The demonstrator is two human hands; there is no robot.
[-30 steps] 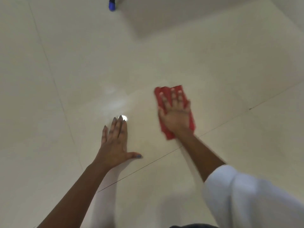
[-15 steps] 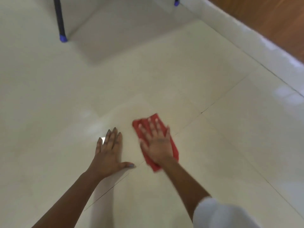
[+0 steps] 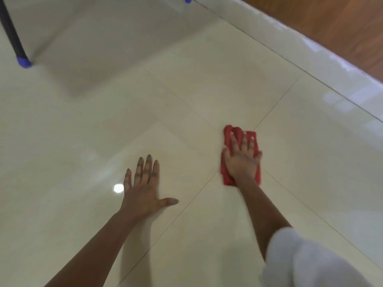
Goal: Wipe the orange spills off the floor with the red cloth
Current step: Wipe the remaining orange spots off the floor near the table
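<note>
Red cloth (image 3: 228,177) is flat on the cream tile floor (image 3: 207,90), sitting right where 2 grout lines cross, with the right hand (image 3: 241,160) pressing down on it, fingers straight and slightly spread. Left hand (image 3: 144,191) is planted palm-down on bare tile well apart from it, fingers together, thumb stuck out. A black leg with a blue foot (image 3: 23,62) stands far left.
</note>
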